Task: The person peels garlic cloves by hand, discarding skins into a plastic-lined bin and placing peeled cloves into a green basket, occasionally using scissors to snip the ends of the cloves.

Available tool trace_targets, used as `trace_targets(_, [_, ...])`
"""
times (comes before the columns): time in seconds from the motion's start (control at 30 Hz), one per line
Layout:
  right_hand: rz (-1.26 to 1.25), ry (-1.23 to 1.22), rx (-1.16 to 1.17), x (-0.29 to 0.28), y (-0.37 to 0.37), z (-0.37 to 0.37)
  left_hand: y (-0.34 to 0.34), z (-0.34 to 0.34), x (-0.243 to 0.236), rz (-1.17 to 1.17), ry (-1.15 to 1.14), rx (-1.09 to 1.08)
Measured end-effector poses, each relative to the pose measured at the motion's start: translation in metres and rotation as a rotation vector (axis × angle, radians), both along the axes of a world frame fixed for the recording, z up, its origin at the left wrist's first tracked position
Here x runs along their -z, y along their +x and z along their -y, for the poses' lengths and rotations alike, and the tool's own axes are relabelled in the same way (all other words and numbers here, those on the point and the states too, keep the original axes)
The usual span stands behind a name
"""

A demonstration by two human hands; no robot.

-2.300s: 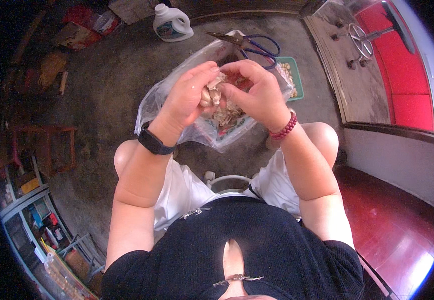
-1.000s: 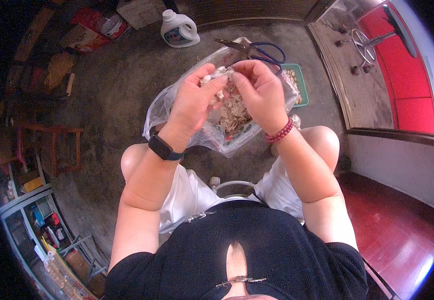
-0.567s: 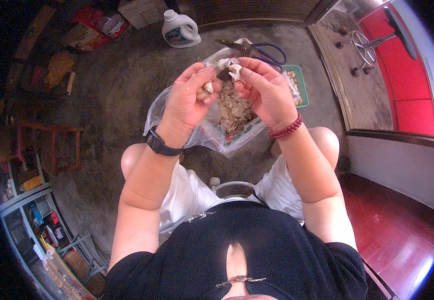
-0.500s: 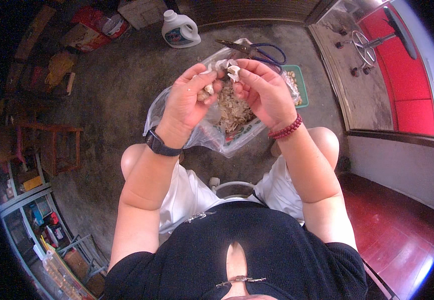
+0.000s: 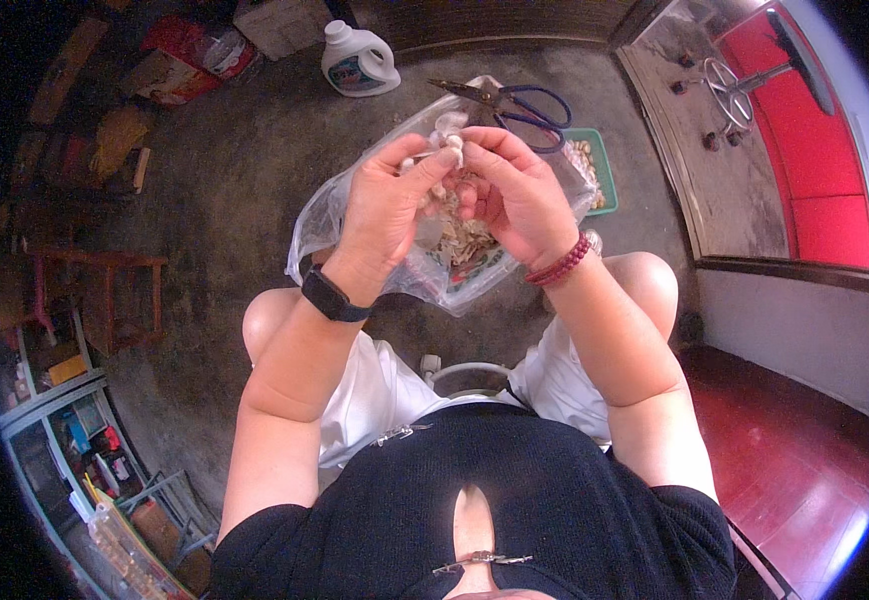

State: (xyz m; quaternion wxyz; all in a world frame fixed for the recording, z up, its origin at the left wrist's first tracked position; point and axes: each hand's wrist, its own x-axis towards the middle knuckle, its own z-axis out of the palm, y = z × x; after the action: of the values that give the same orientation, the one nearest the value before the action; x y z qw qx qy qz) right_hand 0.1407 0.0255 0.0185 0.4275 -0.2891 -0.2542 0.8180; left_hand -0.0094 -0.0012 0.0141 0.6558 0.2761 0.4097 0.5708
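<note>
My left hand (image 5: 383,200) and my right hand (image 5: 523,195) meet over a clear plastic bag (image 5: 317,222), both with fingers closed. Pinched between the thumbs and fingertips is a small white garlic clove (image 5: 455,150) with papery skin on it. More pale garlic pieces seem tucked in the left fingers, partly hidden. Dry garlic skins (image 5: 465,242) lie in a heap in the bag below. Large scissors (image 5: 543,112) with dark blue handles rest across the bag's far edge. Right of the bag, a green tray (image 5: 608,170) holds several pale cloves.
Beyond the bag, a white jug (image 5: 359,62) stands on the concrete floor. Red boxes (image 5: 180,60) lie far left, near a wooden frame (image 5: 120,290). Lower left is a shelf unit (image 5: 65,400). A wheeled chair base (image 5: 730,95) shows far right. My knees flank the bag.
My hands have shifted slightly, and the fingertips have drawn closer together around the clove. The right hand has moved a little left, uncovering more of the scissors' handles.
</note>
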Motion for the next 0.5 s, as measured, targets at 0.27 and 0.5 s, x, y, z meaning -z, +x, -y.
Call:
trace_targets(0.27, [0.245,0.248,0.098,0.0029,-0.0048,0.0065,-0.0008,-0.0008,0.0006,0.041,-0.022,-0.04])
trace_targets(0.5, [0.443,0.368,0.141,-0.0031,-0.006,0.0068,-0.0008,-0.0004,-0.0023,-0.028,0.044,-0.114])
